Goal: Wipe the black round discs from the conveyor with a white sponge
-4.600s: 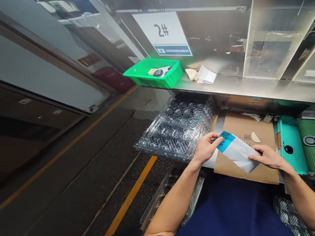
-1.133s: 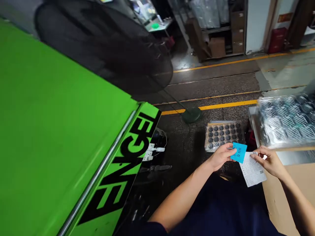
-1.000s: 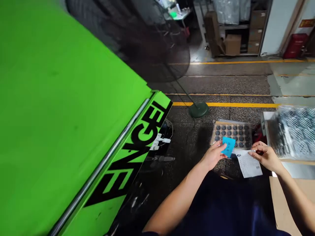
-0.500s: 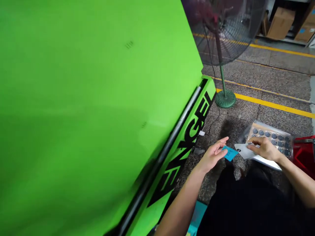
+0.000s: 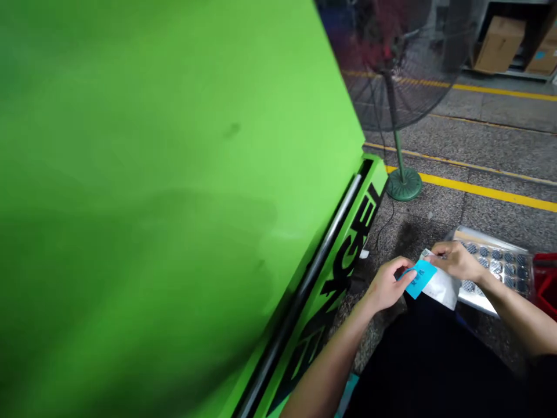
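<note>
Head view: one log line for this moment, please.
left hand: pinching small blue paper label | right hand: holding white printed paper slip | beneath: clear plastic tray of dark round parts

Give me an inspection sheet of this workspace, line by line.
Surface: speckled grey floor with yellow lines; no bench in view.
Job's things: blue label pinched in left hand; white printed sheet held by right hand.
Clutter: clear blister tray of round dark parts on the floor; red bin at the right edge.
Grippers: both hands closed on the papers, close together.
Cables: thin dark cord on the floor near the fan base.
Surroundings: green machine housing with black lettering, pedestal fan, cardboard boxes behind.
</note>
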`<state>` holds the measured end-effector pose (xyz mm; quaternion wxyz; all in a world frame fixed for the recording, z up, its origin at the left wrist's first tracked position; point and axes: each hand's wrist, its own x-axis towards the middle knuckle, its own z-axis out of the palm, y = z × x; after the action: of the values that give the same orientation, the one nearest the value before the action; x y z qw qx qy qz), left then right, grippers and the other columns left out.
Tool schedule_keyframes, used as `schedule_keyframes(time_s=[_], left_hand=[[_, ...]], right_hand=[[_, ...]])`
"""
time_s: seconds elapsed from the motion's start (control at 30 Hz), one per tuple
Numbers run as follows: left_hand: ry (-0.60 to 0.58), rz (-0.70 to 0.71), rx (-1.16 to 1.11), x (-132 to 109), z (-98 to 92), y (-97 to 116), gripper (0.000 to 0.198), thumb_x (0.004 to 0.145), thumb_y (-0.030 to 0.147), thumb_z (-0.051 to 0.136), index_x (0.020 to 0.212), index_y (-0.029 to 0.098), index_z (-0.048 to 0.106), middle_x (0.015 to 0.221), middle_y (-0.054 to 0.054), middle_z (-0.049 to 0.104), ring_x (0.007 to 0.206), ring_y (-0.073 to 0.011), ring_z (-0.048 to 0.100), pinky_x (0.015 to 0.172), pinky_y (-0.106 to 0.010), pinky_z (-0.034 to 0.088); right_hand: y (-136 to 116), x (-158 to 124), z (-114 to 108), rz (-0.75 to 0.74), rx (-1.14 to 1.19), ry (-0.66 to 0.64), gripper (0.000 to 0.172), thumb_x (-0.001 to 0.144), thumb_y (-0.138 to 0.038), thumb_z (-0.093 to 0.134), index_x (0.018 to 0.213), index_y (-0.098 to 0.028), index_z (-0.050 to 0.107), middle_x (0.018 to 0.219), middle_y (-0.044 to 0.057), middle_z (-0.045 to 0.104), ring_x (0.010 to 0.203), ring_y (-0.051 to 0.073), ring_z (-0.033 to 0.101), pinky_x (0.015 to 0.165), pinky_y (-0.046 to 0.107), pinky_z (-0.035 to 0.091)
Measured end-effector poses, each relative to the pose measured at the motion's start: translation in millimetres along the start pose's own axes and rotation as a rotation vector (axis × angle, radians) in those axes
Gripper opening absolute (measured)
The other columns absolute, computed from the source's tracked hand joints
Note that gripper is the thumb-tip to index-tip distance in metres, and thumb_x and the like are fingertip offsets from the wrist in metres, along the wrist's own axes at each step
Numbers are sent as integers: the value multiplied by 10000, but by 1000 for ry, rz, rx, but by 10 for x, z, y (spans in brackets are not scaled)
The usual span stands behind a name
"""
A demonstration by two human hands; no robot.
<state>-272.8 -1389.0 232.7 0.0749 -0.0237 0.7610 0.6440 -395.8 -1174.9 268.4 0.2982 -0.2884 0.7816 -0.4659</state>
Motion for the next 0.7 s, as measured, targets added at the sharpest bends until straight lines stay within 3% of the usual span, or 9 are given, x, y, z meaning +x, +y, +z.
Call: schedule_keyframes(time_s=[0.17,0.3,0.47,0.6,0.7], left_hand=[[-263,-102,-191,994,317,63,363,950,511,663,1060,166,691,990,-67,721,871,-195,653,770,-288,496],[-273,-112,-158,2032,461,5,408,960,546,642,1109,168,684,1064,-78,726,959,-208,660,840,-294,503],[-264,-131,-10,3814,513,121,381,969,554,618,1008,179,671,933,-51,714,842,-186,643,768,-282,489],[-293,-12,186,5427,701,512,277,977,470,628,1049,217,712,1057,-79,748,987,-229,671,897,-326,492],[-335,158,227,6487,936,896,195,977,419,636,1003,244,717,1070,-87,744,1050,-248,656,988,-368,470]], right_hand=[[381,-6,-765,-6,65,54,391,967,-561,626,883,-207,770,862,47,708,775,187,621,701,313,491],[901,340,-1360,126,271,144,412,917,-595,690,999,-201,777,892,31,737,744,168,630,669,286,495],[1646,1234,-2342,194,477,314,494,883,-660,697,915,-170,752,781,20,691,646,141,570,576,259,437],[2092,1899,-3362,210,439,556,483,927,-666,632,893,-187,685,744,2,618,639,133,509,549,250,390],[2242,2214,-4093,248,429,730,470,942,-678,590,885,-213,624,749,1,593,673,148,509,571,255,406]])
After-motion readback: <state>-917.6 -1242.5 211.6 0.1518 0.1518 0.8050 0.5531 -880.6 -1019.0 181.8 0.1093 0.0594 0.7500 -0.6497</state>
